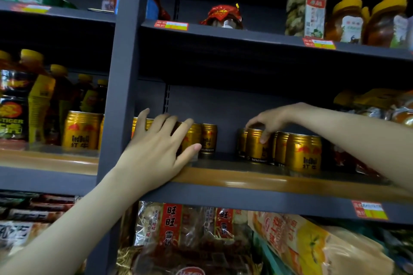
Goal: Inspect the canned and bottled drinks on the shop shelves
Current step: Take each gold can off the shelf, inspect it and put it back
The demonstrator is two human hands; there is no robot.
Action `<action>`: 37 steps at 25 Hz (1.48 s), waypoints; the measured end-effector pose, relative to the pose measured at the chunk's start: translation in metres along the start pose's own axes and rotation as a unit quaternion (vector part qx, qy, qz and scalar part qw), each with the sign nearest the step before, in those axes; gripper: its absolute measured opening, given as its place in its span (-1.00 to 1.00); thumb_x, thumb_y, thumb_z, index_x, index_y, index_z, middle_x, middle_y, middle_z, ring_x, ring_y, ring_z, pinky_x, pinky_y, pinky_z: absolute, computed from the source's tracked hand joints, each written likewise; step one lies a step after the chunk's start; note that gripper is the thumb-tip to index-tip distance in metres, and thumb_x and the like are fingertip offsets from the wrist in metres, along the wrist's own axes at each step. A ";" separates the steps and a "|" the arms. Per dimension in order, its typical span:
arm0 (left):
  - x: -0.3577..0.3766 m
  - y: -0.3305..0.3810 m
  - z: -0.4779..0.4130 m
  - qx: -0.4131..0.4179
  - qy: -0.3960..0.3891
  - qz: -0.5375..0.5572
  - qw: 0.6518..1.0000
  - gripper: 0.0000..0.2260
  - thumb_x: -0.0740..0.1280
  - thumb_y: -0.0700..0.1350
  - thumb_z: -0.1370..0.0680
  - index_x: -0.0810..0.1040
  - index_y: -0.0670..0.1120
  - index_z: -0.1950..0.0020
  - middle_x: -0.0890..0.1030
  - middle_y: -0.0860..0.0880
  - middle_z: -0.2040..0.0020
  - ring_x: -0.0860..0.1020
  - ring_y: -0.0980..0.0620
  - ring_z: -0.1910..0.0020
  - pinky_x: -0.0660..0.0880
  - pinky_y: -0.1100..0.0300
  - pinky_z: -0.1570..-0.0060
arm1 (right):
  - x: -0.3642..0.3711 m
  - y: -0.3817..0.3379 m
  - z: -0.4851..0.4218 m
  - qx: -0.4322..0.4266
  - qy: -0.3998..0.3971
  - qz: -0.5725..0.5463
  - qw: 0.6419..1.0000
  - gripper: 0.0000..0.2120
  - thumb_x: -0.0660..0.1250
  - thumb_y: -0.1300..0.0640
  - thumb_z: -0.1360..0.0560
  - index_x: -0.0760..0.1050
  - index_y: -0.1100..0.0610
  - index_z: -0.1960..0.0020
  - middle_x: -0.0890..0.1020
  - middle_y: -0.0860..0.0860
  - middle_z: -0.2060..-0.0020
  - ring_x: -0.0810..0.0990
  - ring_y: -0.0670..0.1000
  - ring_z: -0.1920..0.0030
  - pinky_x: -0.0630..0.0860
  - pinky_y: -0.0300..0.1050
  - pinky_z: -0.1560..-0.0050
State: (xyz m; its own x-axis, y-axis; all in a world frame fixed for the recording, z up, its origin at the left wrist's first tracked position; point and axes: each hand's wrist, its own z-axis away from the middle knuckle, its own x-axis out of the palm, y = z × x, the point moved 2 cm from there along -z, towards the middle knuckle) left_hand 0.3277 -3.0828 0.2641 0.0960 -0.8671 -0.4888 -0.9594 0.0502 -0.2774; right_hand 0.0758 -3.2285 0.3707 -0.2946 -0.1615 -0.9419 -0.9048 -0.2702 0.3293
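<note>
Inspection under way: left hand [156,147], fingers spread, rests on cans [194,137]; right hand [268,121] grips can [254,147] by top; bottles [40,100] at left not yet handled.

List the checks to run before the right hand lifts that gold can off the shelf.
1. Grip: right hand pinches the gold can by its top: ok.
2. Gold can upright on the shelf: ok.
3. Room beside it: not ok, neighbouring cans crowd both sides.
4. Headroom below the upper shelf: ok.
5. Other hand clear of it: ok, left hand lies spread over the left cans.
</note>
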 end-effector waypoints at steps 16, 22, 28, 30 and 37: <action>0.004 -0.001 0.004 -0.002 0.054 0.007 0.999 -0.34 -0.15 0.27 -0.62 0.47 -0.16 -0.35 0.60 -0.18 -0.18 0.52 -0.18 -0.25 0.29 -0.24 -0.34 | -0.013 -0.092 0.017 -0.273 0.211 0.057 0.937 0.05 0.49 0.06 -0.41 -0.26 -0.19 -0.53 -0.03 -0.10 -0.55 -0.03 -0.05 -0.52 0.29 -0.02 -0.35; 0.006 -0.001 0.006 -0.029 0.122 0.050 0.991 -0.36 0.01 0.29 -0.57 0.41 -0.23 -0.29 0.55 -0.24 -0.22 0.47 -0.24 -0.30 0.26 -0.18 -0.39 | -0.010 -0.118 0.028 -0.327 0.189 -0.030 0.925 0.05 0.51 0.00 -0.39 -0.21 -0.10 -0.55 0.08 -0.14 -0.51 0.09 -0.22 -0.41 0.14 -0.45 -0.28; 0.007 0.001 0.006 -0.020 0.149 0.066 0.986 -0.41 0.06 0.26 -0.56 0.26 -0.19 -0.36 0.56 -0.24 -0.20 0.50 -0.24 -0.26 0.27 -0.16 -0.37 | -0.017 -0.133 0.040 -0.323 0.118 -0.245 0.907 -0.30 0.39 0.09 -0.50 0.12 0.00 -0.53 0.32 -0.05 -0.45 0.31 -0.16 -0.33 0.27 -0.52 -0.14; 0.006 0.001 0.007 -0.023 0.147 0.068 0.987 -0.40 0.06 0.25 -0.57 0.26 -0.20 -0.38 0.56 -0.24 -0.20 0.50 -0.24 -0.25 0.25 -0.15 -0.37 | -0.018 -0.137 0.047 -0.327 0.134 -0.270 0.896 -0.26 0.45 0.14 -0.46 0.14 0.01 -0.51 0.33 -0.04 -0.41 0.32 -0.14 -0.32 0.33 -0.39 -0.24; -0.009 0.004 0.007 -0.053 0.102 0.189 0.975 -0.27 0.17 0.32 -0.47 0.15 -0.13 -0.47 0.43 -0.20 -0.39 0.31 -0.16 -0.45 0.03 -0.08 -0.49 | -0.014 -0.126 0.094 -0.319 0.301 -0.256 0.861 -0.21 0.58 0.20 -0.28 0.28 0.06 -0.40 0.32 -0.10 -0.20 0.36 -0.19 -0.22 0.36 -0.44 -0.22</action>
State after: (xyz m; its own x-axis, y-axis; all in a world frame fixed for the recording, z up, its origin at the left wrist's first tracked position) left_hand 0.3250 -3.0714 0.2619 -0.3148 -0.8776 -0.3615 -0.9390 0.3435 -0.0163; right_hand 0.1649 -3.1029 0.3358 0.4801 -0.2778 -0.8321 -0.4586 -0.8881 0.0319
